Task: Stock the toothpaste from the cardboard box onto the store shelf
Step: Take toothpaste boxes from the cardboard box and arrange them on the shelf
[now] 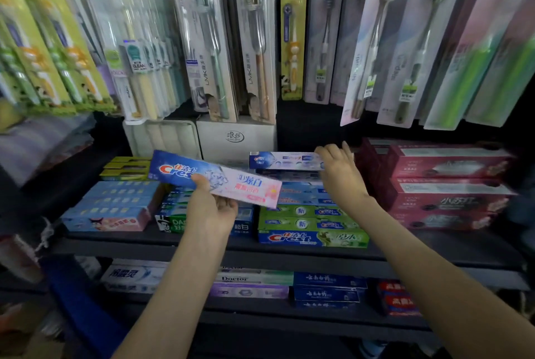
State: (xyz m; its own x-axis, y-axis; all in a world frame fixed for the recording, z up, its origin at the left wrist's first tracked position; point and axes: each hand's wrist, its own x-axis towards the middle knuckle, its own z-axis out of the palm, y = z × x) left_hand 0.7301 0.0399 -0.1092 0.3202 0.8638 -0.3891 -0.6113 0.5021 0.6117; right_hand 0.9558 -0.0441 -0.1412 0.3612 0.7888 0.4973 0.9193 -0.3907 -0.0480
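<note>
"Starting from the left edge of the shelf (179, 245), what lies there?" asks the first.

"A pile of light blue boxes (115, 202), lying flat with their long sides to the front edge," answers the second. "Above them, and over the whole width, many toothbrushes (208, 48) hang in their packets."

"And the left hand (215, 208)?"

"It is in front of the middle of the shelf. It holds a toothpaste box (214, 177), blue and pink, from below near its middle. The thumb lies on the front face and the other fingers are curled under it. The box is in the air, a little tilted, with its left end higher. It does not touch the shelf."

"What is behind it?"

"More boxes lie there in piles. Just to the right, green boxes (312, 225) reach the front edge, and blue ones are stacked behind them."

"Where is the right hand (340, 173)?"

"It is at the right end of a second toothpaste box (285, 160), which lies on top of that blue pile, toward the back of the shelf. The fingers are bent at the end of this box and touch it. Whether they grip it or only press it, I cannot tell."

"And further right?"

"Red boxes (445, 185) are stacked near the right edge. Below, the lower shelf (289, 318) carries other boxes."
</note>
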